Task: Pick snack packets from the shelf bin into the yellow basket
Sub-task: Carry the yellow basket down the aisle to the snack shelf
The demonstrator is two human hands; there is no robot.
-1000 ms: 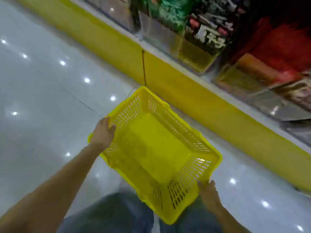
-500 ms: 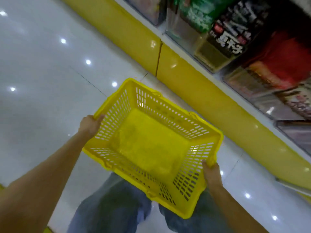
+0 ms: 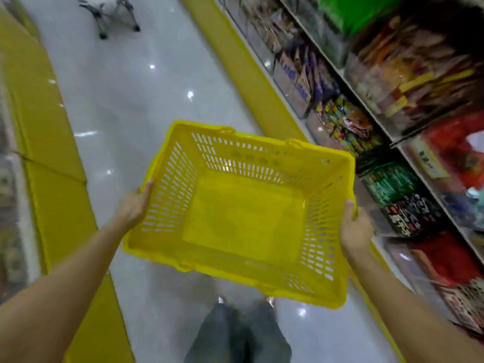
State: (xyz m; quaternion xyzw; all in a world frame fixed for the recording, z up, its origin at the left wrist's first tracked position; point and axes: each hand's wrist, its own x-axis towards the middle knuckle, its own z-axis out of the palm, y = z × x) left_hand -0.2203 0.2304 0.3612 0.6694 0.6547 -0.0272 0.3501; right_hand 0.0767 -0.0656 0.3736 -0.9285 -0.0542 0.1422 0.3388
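Grey floor [image 3: 125, 106], with a shelf [image 3: 337, 66] of snack packets [image 3: 392, 179] along its right edge. Yellow basket [image 3: 246, 224] is held above the floor between both hands. Left hand [image 3: 133, 205] grips its left rim, right hand [image 3: 355, 229] grips its right rim.

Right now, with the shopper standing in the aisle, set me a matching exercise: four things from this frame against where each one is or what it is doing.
Things:
1. yellow basket
2. left hand
3. right hand
4. wheeled trolley base

Places:
A. grips the rim on the side of the shelves
B. stands far off on the floor, top left of the picture
C. held up in the air, nothing in it
D. grips the rim on the side away from the shelves

Pairs: 1-C, 2-D, 3-A, 4-B
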